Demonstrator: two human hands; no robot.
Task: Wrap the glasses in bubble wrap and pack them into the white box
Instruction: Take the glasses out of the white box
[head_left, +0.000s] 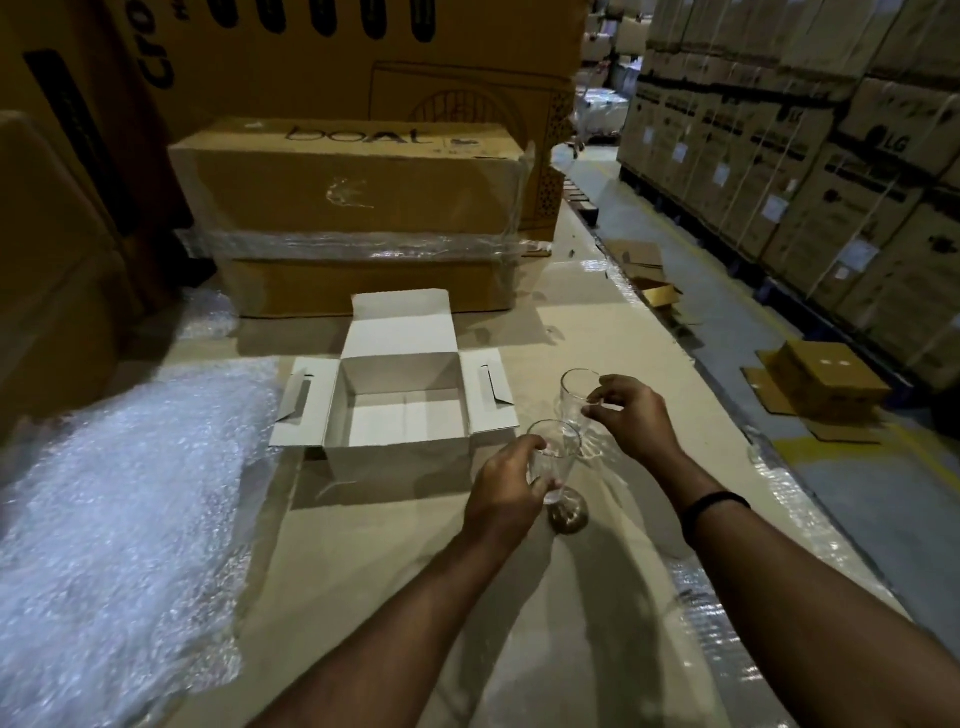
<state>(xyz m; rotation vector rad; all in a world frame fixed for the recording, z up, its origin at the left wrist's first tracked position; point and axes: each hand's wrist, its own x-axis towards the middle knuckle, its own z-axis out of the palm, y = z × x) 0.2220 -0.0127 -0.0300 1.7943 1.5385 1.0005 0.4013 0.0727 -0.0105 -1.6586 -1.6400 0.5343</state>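
Two clear stemmed glasses stand on the cardboard-covered table to the right of the open white box (400, 452). My left hand (506, 493) is wrapped around the bowl of the near glass (558, 452), whose foot rests on the table. My right hand (631, 415) pinches the rim of the far glass (574, 392) with its fingertips. The white box is empty, with its lid and side flaps spread open. A large sheet of bubble wrap (114, 519) lies flat at the left, touching neither hand.
A taped brown carton (353, 208) stands right behind the white box, with bigger cartons (57, 260) at the left. The table's right edge (779, 519) drops to an aisle with loose cardboard boxes (826, 384) and stacked cartons (831, 156).
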